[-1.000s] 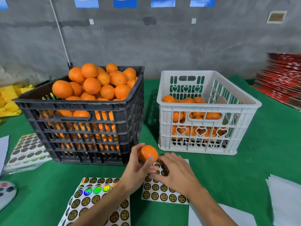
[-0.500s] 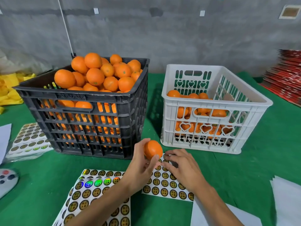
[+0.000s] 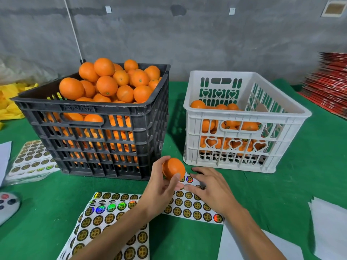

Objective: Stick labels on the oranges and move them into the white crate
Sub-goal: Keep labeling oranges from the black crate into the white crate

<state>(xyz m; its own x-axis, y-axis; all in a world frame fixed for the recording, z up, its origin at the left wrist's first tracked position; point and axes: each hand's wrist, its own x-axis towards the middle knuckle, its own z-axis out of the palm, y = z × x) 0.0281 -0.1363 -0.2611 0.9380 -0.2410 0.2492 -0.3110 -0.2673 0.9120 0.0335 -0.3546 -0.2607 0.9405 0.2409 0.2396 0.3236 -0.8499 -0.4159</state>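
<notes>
Oranges [image 3: 112,85] fill the biggest thing on the green table [image 3: 293,184]: a black crate [image 3: 97,139], heaped above its rim, standing at the left. Just to its right, a narrow strip of green between them, stands the white crate [image 3: 244,147], slotted and pierced with heart shapes, holding a lower layer of fruit [image 3: 221,107] well under its rim.

Behind both runs a grey concrete wall [image 3: 206,44]. A stack of red cartons [image 3: 330,81] lies at the far right, and yellow material [image 3: 11,102] at the far left.

In front of the black crate lies a large label sheet [image 3: 105,222] of round gold-and-black stickers, some flashing holographic colours. A second label sheet [image 3: 193,205] lies to its right, in front of the gap between the crates. Another stack of stickers [image 3: 32,158] sits at the left, beside the black crate. Blank white papers [image 3: 330,228] lie at the right edge.

The left hand [image 3: 159,190] grips a single orange [image 3: 173,168] between thumb and fingers, holding it above the far end of the second sheet, near the white crate's front corner. The right hand [image 3: 212,188] rests over that same sheet with fingers bent toward the stickers; whether it pinches one I cannot tell.

A small grey remote [image 3: 7,205] lies at the left edge.
</notes>
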